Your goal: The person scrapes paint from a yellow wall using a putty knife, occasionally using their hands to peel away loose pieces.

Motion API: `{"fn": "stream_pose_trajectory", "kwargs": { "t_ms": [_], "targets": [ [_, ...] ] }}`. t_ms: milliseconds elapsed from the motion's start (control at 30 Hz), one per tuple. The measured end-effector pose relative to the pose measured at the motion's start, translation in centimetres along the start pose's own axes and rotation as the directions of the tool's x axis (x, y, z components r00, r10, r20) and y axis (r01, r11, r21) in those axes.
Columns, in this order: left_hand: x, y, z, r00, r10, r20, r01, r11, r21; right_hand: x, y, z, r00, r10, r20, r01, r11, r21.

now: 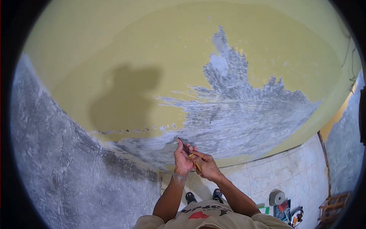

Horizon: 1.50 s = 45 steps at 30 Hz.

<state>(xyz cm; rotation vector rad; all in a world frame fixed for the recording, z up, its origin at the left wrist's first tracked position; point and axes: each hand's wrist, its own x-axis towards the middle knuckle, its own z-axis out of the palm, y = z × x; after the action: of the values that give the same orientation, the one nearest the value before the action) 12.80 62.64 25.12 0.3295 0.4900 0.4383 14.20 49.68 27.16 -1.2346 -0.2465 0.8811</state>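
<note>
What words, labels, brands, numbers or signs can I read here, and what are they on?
No text reads clearly enough to quote.
Shirt: large dark letters near a red shape, too foreshortened and creased to read surely; the smaller lettering is too small.
Yellow-handled tool: no legible marking.
Tools on the floor: too small and blurred to tell.
Wall: no writing seen.

A beige printed shirt [234, 220], chain bracelet [180, 176], dark sandals [190, 197].
</note>
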Motion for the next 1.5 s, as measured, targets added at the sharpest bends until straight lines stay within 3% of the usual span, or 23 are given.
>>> {"fn": "stream_pose_trajectory", "kwargs": {
  "t_ms": [133,200,300,433,600,700,800,900,933,1067,1133,1167,1300,1367,1433,1500],
  "targets": [
    [0.4,0.8,-0.3,1.0,0.024,0.01,-0.023,0.998,-0.063,0.1,-1.3,1.0,0.997,0.074,0.001,-0.074,0.995,-0.069],
    [0.7,1.3,-0.4,0.999,0.034,0.0,-0.034,0.995,-0.094,0.4,-1.0,1.5,1.0,-0.004,0.008,0.005,0.985,-0.173],
    [0.6,0.8,-0.6,1.0,0.004,0.018,-0.001,0.99,-0.139,0.4,-0.5,1.5,0.999,-0.039,-0.006,0.038,0.992,-0.123],
    [0.8,0.4,0.3,0.998,0.045,0.045,-0.038,0.989,-0.144,0.7,-1.5,0.6,0.998,-0.068,0.015,0.07,0.979,-0.19],
    [0.6,0.3,-0.5,0.996,0.032,0.082,-0.018,0.985,-0.174,0.4,-2.0,1.0,1.0,-0.007,0.018,0.009,0.994,-0.108],
    [0.2,0.3,0.6,0.996,0.054,0.068,-0.045,0.99,-0.132,0.0,-3.2,0.4,0.999,0.038,0.02,-0.034,0.984,-0.176],
    [0.3,0.5,-0.1,0.992,0.118,0.034,-0.11,0.979,-0.17,1.0,-2.4,0.7,0.993,-0.086,0.087,0.103,0.971,-0.216],
    [1.9,3.5,-1.3,0.985,0.164,0.05,-0.148,0.961,-0.234,3.4,-2.5,2.9,0.991,0.004,0.135,0.032,0.964,-0.265],
    [1.3,3.5,-1.1,0.982,0.189,0.028,-0.18,0.964,-0.196,3.1,-2.2,3.1,0.989,-0.071,0.128,0.103,0.959,-0.264],
    [0.7,3.5,-0.5,0.991,0.131,0.007,-0.128,0.973,-0.194,3.3,-1.6,3.8,0.998,0.022,0.053,-0.008,0.967,-0.256],
    [1.9,4.9,-2.9,0.988,0.147,0.05,-0.132,0.966,-0.221,4.0,-1.0,4.7,0.99,-0.099,0.103,0.126,0.947,-0.295],
    [2.5,5.3,-4.0,0.981,0.165,0.103,-0.136,0.962,-0.238,4.0,-0.7,4.6,0.99,-0.094,0.102,0.12,0.947,-0.298],
    [0.1,4.6,0.0,0.994,0.09,-0.061,-0.1,0.979,-0.177,3.4,-0.8,4.6,0.997,-0.044,0.066,0.063,0.947,-0.314],
    [0.7,5.7,-0.9,0.993,0.105,-0.052,-0.112,0.977,-0.183,4.1,-0.6,5.1,0.998,-0.013,0.059,0.032,0.937,-0.348],
    [1.5,8.3,-3.0,0.981,0.191,-0.001,-0.188,0.96,-0.207,5.8,1.0,7.3,0.969,-0.191,0.155,0.235,0.904,-0.357],
    [1.0,8.9,-2.8,0.983,0.181,-0.005,-0.178,0.963,-0.204,5.3,0.8,7.8,0.98,-0.12,0.161,0.174,0.909,-0.379]
  ]
}}
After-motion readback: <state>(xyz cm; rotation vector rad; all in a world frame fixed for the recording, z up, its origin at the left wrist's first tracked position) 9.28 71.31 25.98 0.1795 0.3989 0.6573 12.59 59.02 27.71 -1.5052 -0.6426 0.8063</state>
